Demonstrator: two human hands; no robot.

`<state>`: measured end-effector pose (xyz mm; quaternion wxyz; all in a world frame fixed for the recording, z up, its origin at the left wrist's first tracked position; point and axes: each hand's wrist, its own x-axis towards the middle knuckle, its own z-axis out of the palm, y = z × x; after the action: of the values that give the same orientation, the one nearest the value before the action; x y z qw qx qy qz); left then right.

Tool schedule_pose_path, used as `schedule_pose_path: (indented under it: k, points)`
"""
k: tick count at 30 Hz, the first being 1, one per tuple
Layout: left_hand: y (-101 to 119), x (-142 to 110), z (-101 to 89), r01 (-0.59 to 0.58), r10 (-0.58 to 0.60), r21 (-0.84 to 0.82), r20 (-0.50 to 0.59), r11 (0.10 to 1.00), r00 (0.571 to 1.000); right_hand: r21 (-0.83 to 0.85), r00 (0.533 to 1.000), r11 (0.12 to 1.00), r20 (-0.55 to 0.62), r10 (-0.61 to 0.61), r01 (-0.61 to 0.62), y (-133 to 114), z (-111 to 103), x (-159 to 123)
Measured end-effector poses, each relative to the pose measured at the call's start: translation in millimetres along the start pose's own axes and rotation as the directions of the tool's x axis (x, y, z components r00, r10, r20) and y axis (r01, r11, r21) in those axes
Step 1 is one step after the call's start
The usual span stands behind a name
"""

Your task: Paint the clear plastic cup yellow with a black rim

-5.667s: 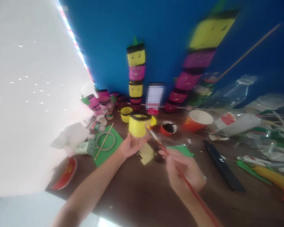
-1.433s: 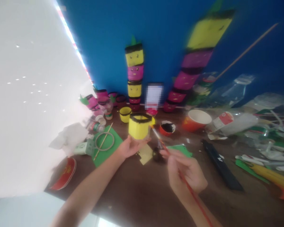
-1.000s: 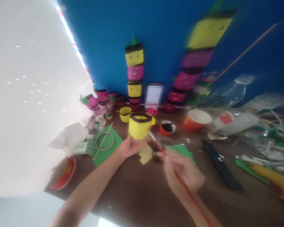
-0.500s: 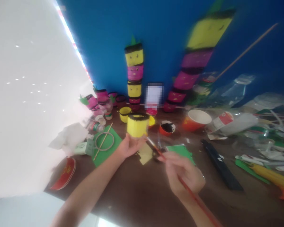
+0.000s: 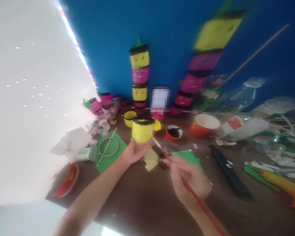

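A yellow cup with a black band round its rim is held up by my left hand, whose fingers support it from below. My right hand is closed round a red-handled paintbrush. The brush's tip meets the lower right side of the cup. Behind the cup stand another yellow cup and a partly hidden yellow paint container. To their right is a small red bowl with black paint in it.
Stacked yellow and pink cups with faces rise against the blue wall. On the left, a ring and a stick lie over green sheet. A red and white paper cup, plastic bottles and a black tool occupy the right.
My right hand has shifted slightly left, bringing the brush tip up from below the cup onto its yellow side. My left hand and the cup have hardly moved.
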<state>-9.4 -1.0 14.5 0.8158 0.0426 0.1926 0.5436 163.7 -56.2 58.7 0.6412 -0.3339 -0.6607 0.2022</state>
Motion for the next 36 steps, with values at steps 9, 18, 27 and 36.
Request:
schedule_pose_path:
  k: [9, 18, 27, 36]
  points:
    - [0.6, -0.3, 2.8, -0.021, 0.018, -0.043, -0.069, 0.999, 0.997, 0.002, 0.999, 1.000, 0.034, -0.030, 0.030, 1.5, 0.1, -1.0]
    - [0.3, -0.9, 5.7, -0.032, 0.028, -0.041, -0.108, 0.999, 0.994, 0.035, 0.998, 0.998, 0.041, -0.048, 0.046, 4.0, -0.7, -1.1]
    - [1.8, -0.8, 5.0, -0.055, 0.048, -0.072, -0.103, 0.996, 0.994, -0.010, 0.997, 0.999, 0.058, -0.052, 0.053, 1.7, -0.7, 1.1]
    - [-0.1, -2.2, 8.7, -0.084, 0.076, -0.090, -0.084, 0.992, 0.994, -0.139, 0.981, 0.974, 0.110, -0.163, 0.177, -0.4, 2.5, 2.8]
